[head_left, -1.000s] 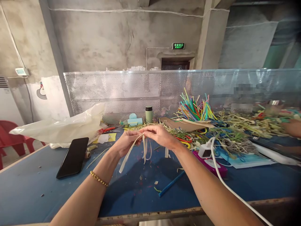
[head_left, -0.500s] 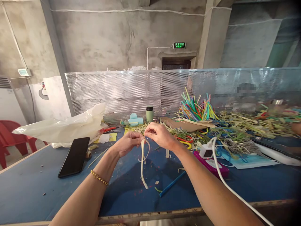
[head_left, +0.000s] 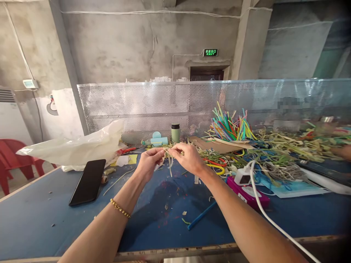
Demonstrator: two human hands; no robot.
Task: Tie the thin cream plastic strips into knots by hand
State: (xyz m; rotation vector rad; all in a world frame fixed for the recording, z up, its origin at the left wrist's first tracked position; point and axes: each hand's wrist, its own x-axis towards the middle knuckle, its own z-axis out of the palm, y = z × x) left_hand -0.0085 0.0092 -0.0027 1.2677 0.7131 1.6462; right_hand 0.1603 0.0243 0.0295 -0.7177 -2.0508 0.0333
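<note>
My left hand (head_left: 149,162) is pinched closed, thumb against forefinger, on a pale flat strip (head_left: 170,167). My right hand (head_left: 188,157) meets it fingertip to fingertip, also pinched on the strip. A short end dangles between the two hands, above the blue tabletop (head_left: 153,223). The rest of the strip is mostly hidden behind my fingers. Beyond my fingers stands a green bottle with a black lid (head_left: 175,133). Under my right forearm lies a blue stick (head_left: 201,216).
A black phone (head_left: 88,182) and a white plastic bag (head_left: 76,144) lie on the left. To the right are a white charger (head_left: 242,177) with its cable, a pink box (head_left: 259,199), dried strips (head_left: 290,148) and colourful pipe cleaners (head_left: 230,126). A co-worker's hand (head_left: 342,151) shows at the right edge.
The long hanging length of strip has been drawn up, leaving only a short end below my fingers. My left hand has risen slightly, with its fingertips still close to the right hand's.
</note>
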